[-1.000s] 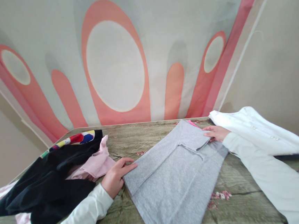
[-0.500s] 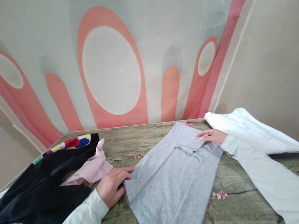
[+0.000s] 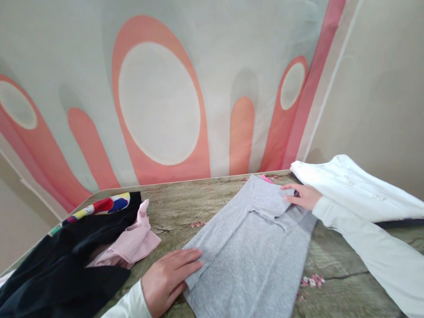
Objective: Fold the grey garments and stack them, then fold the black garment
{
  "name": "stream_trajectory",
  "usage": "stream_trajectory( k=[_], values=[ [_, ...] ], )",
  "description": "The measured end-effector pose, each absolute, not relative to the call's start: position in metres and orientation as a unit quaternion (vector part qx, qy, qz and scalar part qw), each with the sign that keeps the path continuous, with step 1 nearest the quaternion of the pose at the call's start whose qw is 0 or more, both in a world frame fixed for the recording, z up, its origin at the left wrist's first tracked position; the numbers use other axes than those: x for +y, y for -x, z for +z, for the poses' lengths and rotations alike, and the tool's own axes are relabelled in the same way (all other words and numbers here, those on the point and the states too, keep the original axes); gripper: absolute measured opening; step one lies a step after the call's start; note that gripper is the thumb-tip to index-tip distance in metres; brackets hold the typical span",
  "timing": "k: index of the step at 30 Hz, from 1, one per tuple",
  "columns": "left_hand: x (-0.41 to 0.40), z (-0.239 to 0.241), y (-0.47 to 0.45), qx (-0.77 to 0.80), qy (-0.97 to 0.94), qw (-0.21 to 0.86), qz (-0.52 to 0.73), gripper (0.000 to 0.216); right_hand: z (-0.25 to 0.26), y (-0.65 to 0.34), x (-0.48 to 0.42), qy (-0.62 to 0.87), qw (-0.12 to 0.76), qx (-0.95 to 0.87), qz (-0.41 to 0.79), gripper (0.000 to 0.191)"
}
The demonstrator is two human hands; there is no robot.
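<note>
Left hand (image 3: 168, 279), fingers together, lies flat on the grey cloth's (image 3: 250, 254) left fold; right hand (image 3: 301, 195), also flat, presses its flap near the table's (image 3: 200, 199) far edge.

Illumination: bright, even and diffuse, with no glare. A dark shadow lies under the white garment (image 3: 363, 190) at 3 o'clock, and a faint one beside the left hand (image 3: 167, 284) at 7 o'clock. Focus is sharp throughout. Wide-angle distortion bends the wall (image 3: 395, 88) lines at 10 and 2 o'clock.
</note>
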State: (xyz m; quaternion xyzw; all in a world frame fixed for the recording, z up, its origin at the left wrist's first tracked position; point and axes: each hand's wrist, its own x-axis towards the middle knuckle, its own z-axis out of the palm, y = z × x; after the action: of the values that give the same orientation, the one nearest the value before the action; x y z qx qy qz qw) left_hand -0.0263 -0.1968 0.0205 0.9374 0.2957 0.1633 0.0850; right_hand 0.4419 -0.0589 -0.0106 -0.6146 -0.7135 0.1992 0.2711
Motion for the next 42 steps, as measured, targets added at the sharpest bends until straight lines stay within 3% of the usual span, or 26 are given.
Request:
stream_trajectory(
  k=[3,7,11,18,26,33,39,42],
  values=[
    [-0.197,0.015,0.026,0.313,-0.928,0.100,0.175,0.058,-0.010,-0.436,-0.071,0.606,0.268,-0.738,0.128,0.042],
    [-0.197,0.010,0.024,0.346,-0.914,0.100,0.188,0.068,-0.019,-0.431,-0.081,0.598,0.269,-0.744,0.128,0.042],
    [-0.196,0.005,0.020,0.368,-0.901,0.090,0.210,0.063,-0.027,-0.428,-0.082,0.591,0.253,-0.754,0.130,0.035],
    [-0.195,0.012,0.016,0.392,-0.874,0.137,0.253,0.036,-0.021,-0.426,-0.082,0.617,0.340,-0.685,0.188,0.037],
    [-0.203,0.020,0.008,0.330,-0.918,0.097,0.196,0.054,-0.027,-0.437,-0.075,0.605,0.418,-0.614,0.286,0.039],
    [-0.208,0.017,0.006,0.302,-0.941,0.068,0.139,0.049,-0.017,-0.432,-0.081,0.622,0.302,-0.698,0.184,0.030],
    [-0.209,0.019,0.008,0.294,-0.944,0.070,0.132,0.041,-0.013,-0.435,-0.081,0.643,0.258,-0.712,0.113,0.027],
    [-0.209,0.023,0.009,0.280,-0.947,0.080,0.136,0.047,-0.010,-0.436,-0.083,0.657,0.210,-0.719,0.091,0.023]
  ],
)
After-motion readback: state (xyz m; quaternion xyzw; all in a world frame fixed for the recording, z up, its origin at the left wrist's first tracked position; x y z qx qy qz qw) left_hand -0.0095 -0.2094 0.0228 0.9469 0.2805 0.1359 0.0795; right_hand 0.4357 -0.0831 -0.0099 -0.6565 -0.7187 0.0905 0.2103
